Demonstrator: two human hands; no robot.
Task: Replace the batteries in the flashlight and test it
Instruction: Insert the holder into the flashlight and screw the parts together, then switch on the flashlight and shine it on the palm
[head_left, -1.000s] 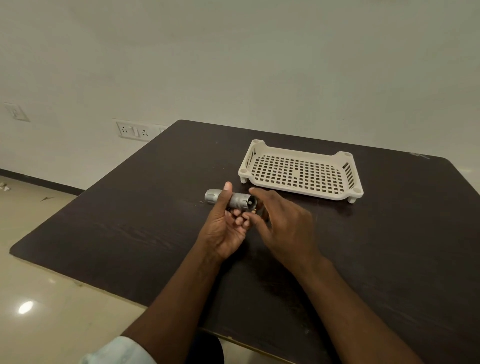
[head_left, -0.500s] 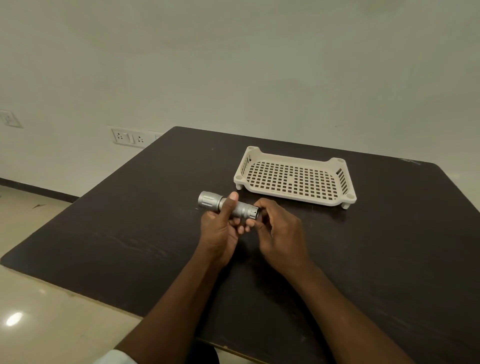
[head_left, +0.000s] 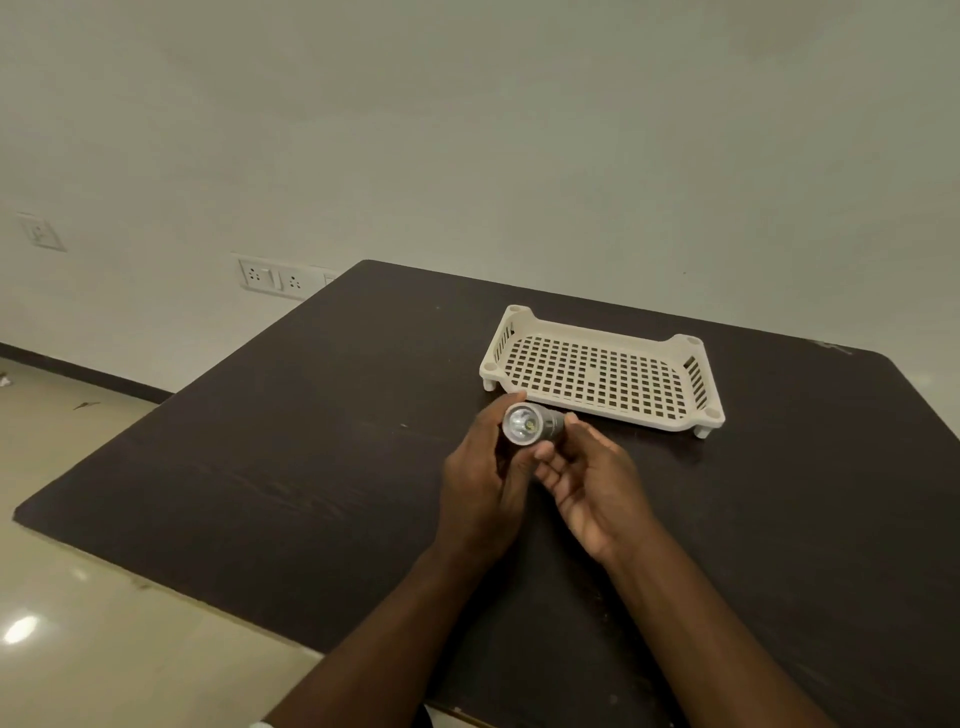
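Observation:
The silver flashlight (head_left: 525, 429) is lifted just above the dark table (head_left: 311, 447), its round lens turned toward me. My left hand (head_left: 483, 483) grips it around the head, fingers curled behind it. My right hand (head_left: 597, 488) is palm up and pinches the tail end, index fingertip on top and thumb beneath. The lens shines pale, and I cannot tell whether the lamp is lit. No loose batteries are in sight.
A cream perforated plastic tray (head_left: 597, 338) stands on short feet just behind the hands, with nothing in it. A wall socket panel (head_left: 275, 278) sits past the table's far left corner. The table's left edge drops to a tiled floor (head_left: 78, 649).
The flashlight, which lay sideways with its head to the left, has swung round so the lens faces me. My right hand has turned palm up under its tail.

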